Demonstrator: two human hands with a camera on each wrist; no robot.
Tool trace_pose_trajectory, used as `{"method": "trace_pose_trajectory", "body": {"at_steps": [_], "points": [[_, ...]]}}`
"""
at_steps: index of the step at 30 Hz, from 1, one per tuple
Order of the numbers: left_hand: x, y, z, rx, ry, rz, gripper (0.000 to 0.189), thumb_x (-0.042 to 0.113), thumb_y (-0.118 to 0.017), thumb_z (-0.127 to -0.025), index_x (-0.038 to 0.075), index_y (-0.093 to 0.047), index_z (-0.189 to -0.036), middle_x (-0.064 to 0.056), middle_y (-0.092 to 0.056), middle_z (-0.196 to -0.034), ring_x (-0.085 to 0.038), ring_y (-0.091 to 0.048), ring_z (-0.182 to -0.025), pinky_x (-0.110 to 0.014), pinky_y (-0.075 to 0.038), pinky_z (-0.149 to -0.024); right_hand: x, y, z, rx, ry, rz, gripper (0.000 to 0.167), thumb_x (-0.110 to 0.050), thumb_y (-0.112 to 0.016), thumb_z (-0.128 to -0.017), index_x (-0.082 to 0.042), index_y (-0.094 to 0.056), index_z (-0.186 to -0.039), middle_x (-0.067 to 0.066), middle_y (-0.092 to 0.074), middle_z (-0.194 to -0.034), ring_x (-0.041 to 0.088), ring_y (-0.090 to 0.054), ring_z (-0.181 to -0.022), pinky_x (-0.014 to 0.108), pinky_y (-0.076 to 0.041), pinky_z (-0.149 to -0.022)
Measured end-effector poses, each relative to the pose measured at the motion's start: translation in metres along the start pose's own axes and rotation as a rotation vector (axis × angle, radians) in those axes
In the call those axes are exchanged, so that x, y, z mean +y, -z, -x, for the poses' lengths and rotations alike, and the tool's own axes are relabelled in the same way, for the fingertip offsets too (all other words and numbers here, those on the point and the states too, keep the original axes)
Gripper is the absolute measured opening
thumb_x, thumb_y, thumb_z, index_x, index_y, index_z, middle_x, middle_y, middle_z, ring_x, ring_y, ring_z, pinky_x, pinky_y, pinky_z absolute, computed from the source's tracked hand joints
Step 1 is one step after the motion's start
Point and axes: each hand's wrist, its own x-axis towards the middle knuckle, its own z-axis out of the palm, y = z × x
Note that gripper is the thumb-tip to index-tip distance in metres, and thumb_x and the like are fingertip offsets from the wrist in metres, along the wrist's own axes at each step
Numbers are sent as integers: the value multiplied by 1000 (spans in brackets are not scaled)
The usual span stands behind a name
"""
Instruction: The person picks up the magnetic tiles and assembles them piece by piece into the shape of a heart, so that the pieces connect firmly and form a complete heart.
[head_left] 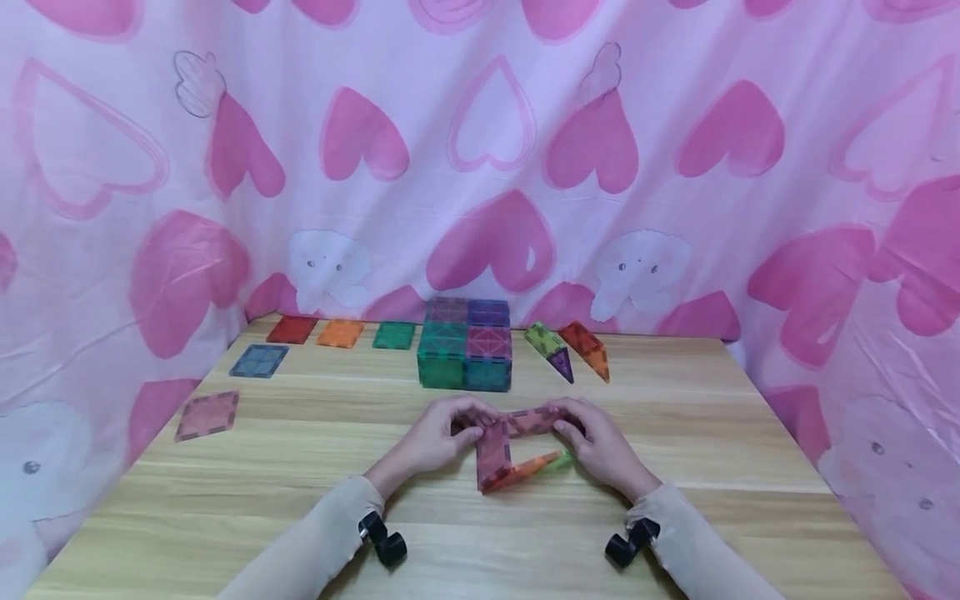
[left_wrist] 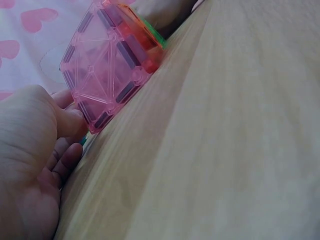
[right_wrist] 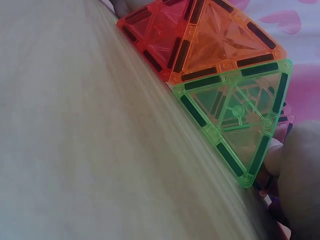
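My left hand [head_left: 438, 435] pinches the left side of a pink square magnetic tile [head_left: 494, 454], which stands upright on the table. In the left wrist view the thumb of that hand [left_wrist: 35, 145] lies against the square's lower corner. My right hand [head_left: 600, 443] pinches the right end of a row of reddish-pink magnetic tiles [head_left: 529, 422] that runs back from the square. Along the front stands a row of triangle tiles: red [right_wrist: 155, 35], orange [right_wrist: 225, 42] and green [right_wrist: 237, 117]. The right hand's fingers [right_wrist: 272, 157] show behind the green triangle.
A box of green, blue, purple and pink tiles [head_left: 465, 367] stands at the back middle. Flat squares in red [head_left: 292, 329], orange [head_left: 341, 333], green [head_left: 394, 335], blue [head_left: 258, 361] and pink [head_left: 207, 415] lie left. Triangle pairs [head_left: 550, 350] [head_left: 587, 348] lie right. A heart-patterned curtain [head_left: 480, 167] hangs behind.
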Motion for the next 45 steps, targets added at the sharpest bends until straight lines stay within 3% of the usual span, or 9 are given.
{"method": "trace_pose_trajectory", "body": {"at_steps": [9,13,17,21,25,33,39,45], "points": [[5,0,0,-1,18,-10,28,6,-73,-106,20,-78,-131,6,-78,-117,-15,-71,-101,-31,-59,-89,-4,5,17,-7,-20,-21,28,-7,-69,-110,-16,-73,-136,-4,-75,-124,13,-70,-113,38,-59,-99],[5,3,1,3,32,-29,28,9,-75,-107,21,-79,-131,9,-78,-116,-13,-71,-101,-31,-59,-88,-8,5,15,-15,-32,-59,35,-10,-69,-111,-17,-67,-145,-6,-75,-120,12,-71,-106,33,-60,-92],[5,4,1,6,35,-40,26,13,-76,-107,20,-79,-131,10,-79,-116,-11,-72,-99,-30,-59,-87,-11,4,12,50,-79,-92,45,-12,-74,-108,-13,-57,-150,-3,-71,-116,14,-69,-97,30,-60,-83],[4,3,1,14,33,-48,25,13,-76,-107,19,-80,-131,9,-80,-115,-11,-72,-98,-29,-59,-85,-12,3,12,153,-82,-76,40,-12,-84,-101,-11,-59,-132,-1,-68,-107,14,-66,-86,27,-58,-72],[3,2,1,17,34,-64,26,14,-76,-107,20,-79,-132,9,-79,-116,-10,-71,-99,-29,-59,-85,-13,2,14,187,-47,-64,27,-9,-85,-99,-17,-64,-113,-4,-69,-98,12,-65,-78,26,-56,-67],[7,0,0,26,35,-79,24,15,-74,-109,20,-80,-132,6,-79,-121,-11,-70,-99,-29,-58,-85,-12,7,20,112,-59,-158,22,-9,-77,-106,-23,-76,-123,-4,-73,-125,15,-76,-100,26,-62,-84],[7,-1,-1,31,47,-86,24,15,-73,-109,20,-80,-132,7,-79,-122,-9,-70,-99,-28,-58,-85,-13,9,24,87,-69,-155,27,-5,-74,-107,-21,-76,-128,0,-70,-133,15,-72,-95,26,-60,-81],[6,-2,-1,29,41,-85,24,16,-74,-109,21,-80,-132,9,-79,-119,-8,-71,-101,-29,-59,-85,-16,11,30,66,-104,-170,30,-2,-74,-105,-22,-76,-128,0,-69,-131,14,-69,-89,27,-60,-74]]}}
